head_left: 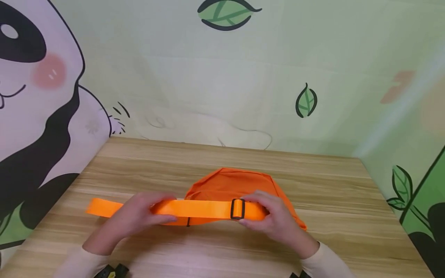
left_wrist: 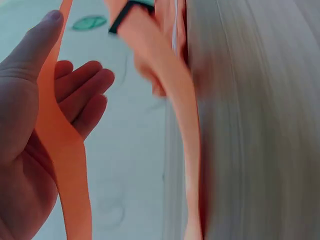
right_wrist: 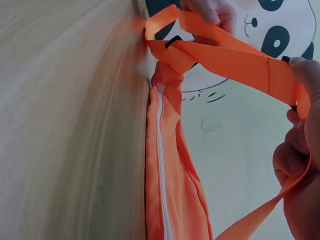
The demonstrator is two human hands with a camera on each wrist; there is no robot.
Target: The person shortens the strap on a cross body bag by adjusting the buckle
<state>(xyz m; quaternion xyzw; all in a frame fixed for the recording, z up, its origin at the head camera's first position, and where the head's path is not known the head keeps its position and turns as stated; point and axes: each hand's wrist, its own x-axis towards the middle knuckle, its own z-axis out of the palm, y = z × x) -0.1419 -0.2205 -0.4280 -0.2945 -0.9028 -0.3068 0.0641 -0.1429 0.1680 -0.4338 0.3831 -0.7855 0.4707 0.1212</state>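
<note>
Holding a flat bright-orange webbing strap (head_left: 205, 209) between left hand's (head_left: 133, 212) thumb and fingers, pinched by right hand (head_left: 274, 218) at a black rectangular slider buckle (head_left: 243, 209), raised before a domed orange fabric bag (head_left: 240, 179) on a wood-grain tabletop (head_left: 222, 255).

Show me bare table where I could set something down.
Bare table lies right of the bag, toward the side wall; in a strip between bag and back wall; and left of the bag, behind the strap. Crowded: the middle, where left hand and right hand hold the strap before the bag.
</note>
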